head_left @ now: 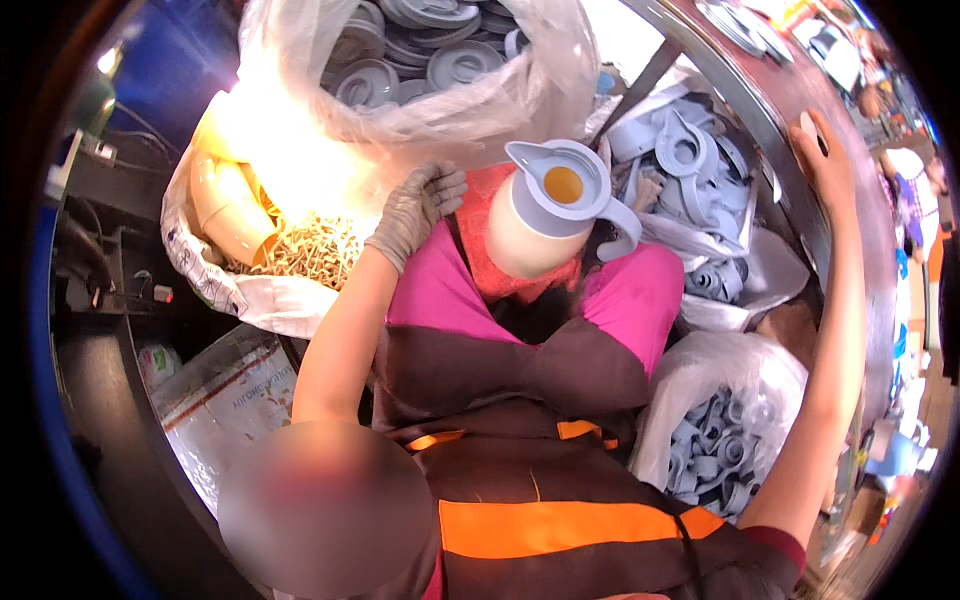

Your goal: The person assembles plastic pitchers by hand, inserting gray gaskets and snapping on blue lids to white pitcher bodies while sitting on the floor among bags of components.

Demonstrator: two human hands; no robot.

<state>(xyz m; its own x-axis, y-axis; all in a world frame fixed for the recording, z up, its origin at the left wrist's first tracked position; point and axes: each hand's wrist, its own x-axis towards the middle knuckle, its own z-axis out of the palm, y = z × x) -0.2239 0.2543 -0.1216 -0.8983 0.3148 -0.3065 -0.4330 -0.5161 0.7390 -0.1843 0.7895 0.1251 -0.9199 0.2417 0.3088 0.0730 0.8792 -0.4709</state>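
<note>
A cream jug with a light grey-blue spouted collar and handle stands between my knees on a red cloth. Its round opening shows yellow-orange inside. My left hand, in a pale glove, rests by my left knee next to the jug, fingers curled closed, with nothing visible in them. My bare right hand is stretched out to the table edge at the right. Its fingers are bent around something small, whitish and dark, that I cannot make out.
A large clear bag of round grey lids stands ahead. At left, a white sack holds cream jug bodies and thin tan pieces. Bags of grey collars and small grey parts sit at right, beside the reddish table.
</note>
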